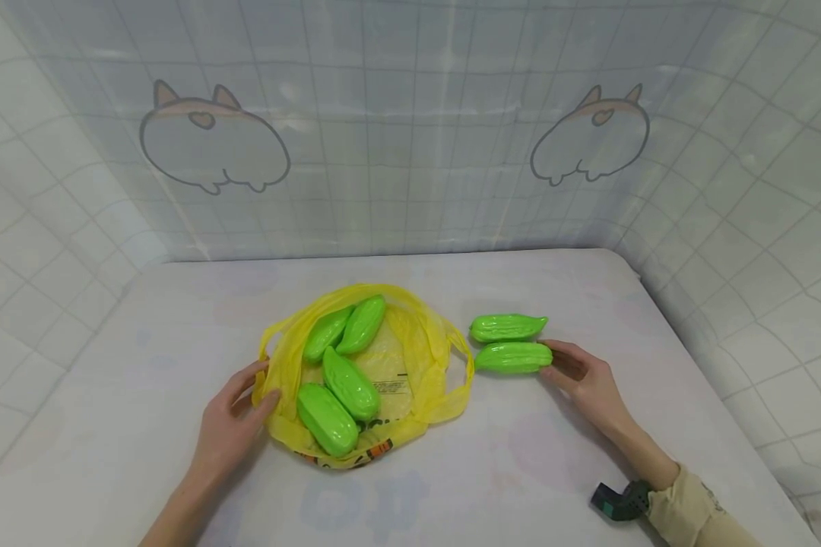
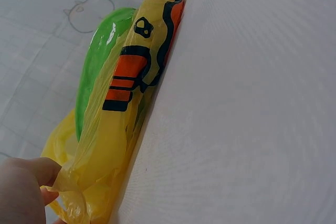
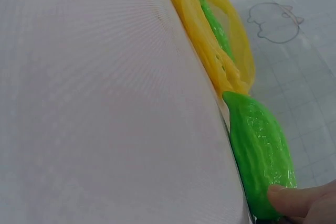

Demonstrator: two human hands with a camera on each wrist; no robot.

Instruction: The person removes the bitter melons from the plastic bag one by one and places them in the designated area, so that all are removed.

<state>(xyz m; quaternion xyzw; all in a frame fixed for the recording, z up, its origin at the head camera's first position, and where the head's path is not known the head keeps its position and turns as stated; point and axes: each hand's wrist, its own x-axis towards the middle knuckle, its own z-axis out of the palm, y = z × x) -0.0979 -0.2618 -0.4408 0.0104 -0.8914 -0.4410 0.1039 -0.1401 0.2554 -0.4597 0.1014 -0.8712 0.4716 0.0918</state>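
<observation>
A yellow plastic bag (image 1: 420, 357) lies with its mouth spread wide, and several glossy green bitter gourds (image 1: 351, 384) rest inside it. My left hand (image 1: 232, 425) pinches the bag's left edge between thumb and fingers; the left wrist view shows the thin yellow film (image 2: 100, 166) bunched at the thumb. Right of the bag, two more ridged gourds lie side by side, their tips toward opposite sides. My right hand (image 1: 591, 387) grips the blunt right end of the nearer gourd (image 1: 513, 358), thumb on its near side. The farther gourd (image 1: 506, 327) lies just behind it.
Everything lies on a table with a pale cloth (image 1: 486, 471). A grid-patterned curtain (image 1: 410, 152) with cartoon animal drawings stands behind the table and continues along both sides. A dark device (image 1: 622, 501) is worn on the right wrist, beside a beige sleeve (image 1: 691, 509).
</observation>
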